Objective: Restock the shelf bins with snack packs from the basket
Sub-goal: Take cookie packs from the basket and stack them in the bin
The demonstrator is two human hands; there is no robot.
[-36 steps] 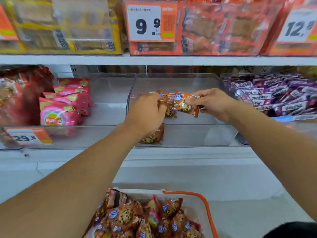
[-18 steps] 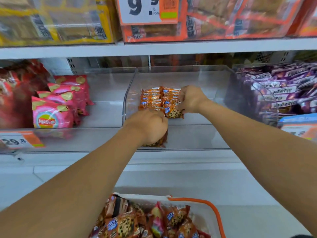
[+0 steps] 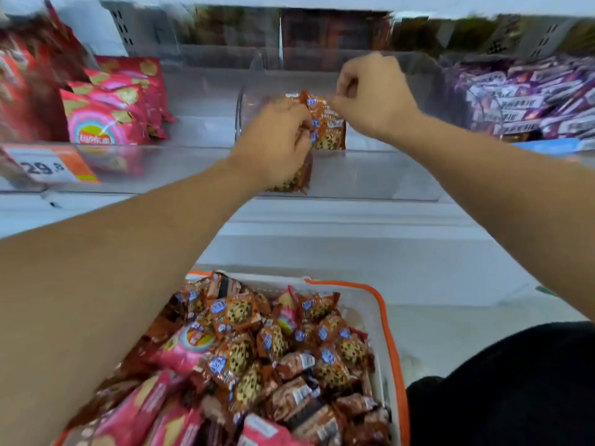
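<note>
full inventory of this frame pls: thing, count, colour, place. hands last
cookie packs in bin: small stack, exact count unclear, orange-brown, standing in the middle clear bin
clear bin: one, transparent, middle of shelf
cookie packs in basket: many, orange-brown, heaped in basket
pink packs in basket: several, pink, basket's near left
basket: one, white with orange rim, below shelf
pink chip bags: several, pink, left bin
purple packs: many, purple and white, right bin
price tag: one, white on orange, left bin front
left hand: grips a cookie pack at the bin front
right hand: fingers curled at the stack's top; pinch unclear
</note>
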